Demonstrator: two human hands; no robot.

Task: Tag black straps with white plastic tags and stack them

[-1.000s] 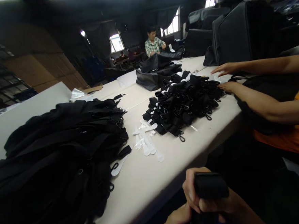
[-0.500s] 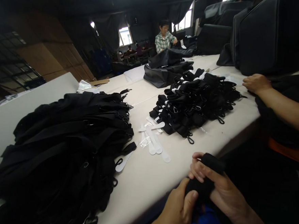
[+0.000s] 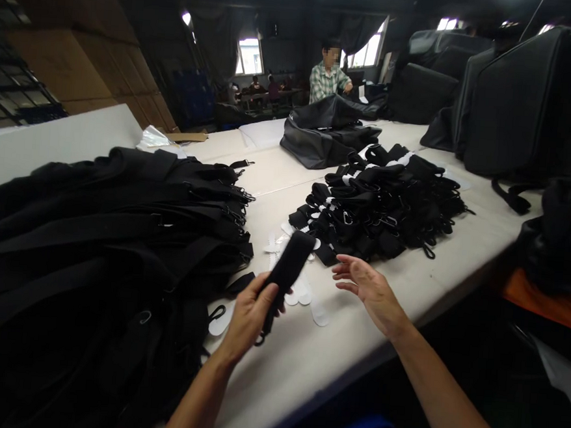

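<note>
My left hand (image 3: 252, 313) is closed around a folded black strap (image 3: 290, 261), which tilts up and to the right above the table. A small hook or loop hangs from its lower end. My right hand (image 3: 366, 288) is apart from the strap, its fingers stretched out and holding nothing. Under and beside the folded strap lie several white strips with rounded ends (image 3: 319, 313), partly hidden by it. Just beyond my right hand is a pile of folded black straps (image 3: 368, 210) with white bands and metal clips.
A large heap of loose black straps (image 3: 92, 246) covers the table's left side. Black bags (image 3: 324, 138) lie farther back, and big upright black bags (image 3: 508, 112) stand at right. Across the table (image 3: 279, 370) is a person in a checked shirt (image 3: 324, 83). Cardboard boxes (image 3: 105, 64) stand behind.
Both hands have moved from the table's front edge in over the tabletop. My right hand has let go of the folded strap, leaving it in my left. The view has levelled.
</note>
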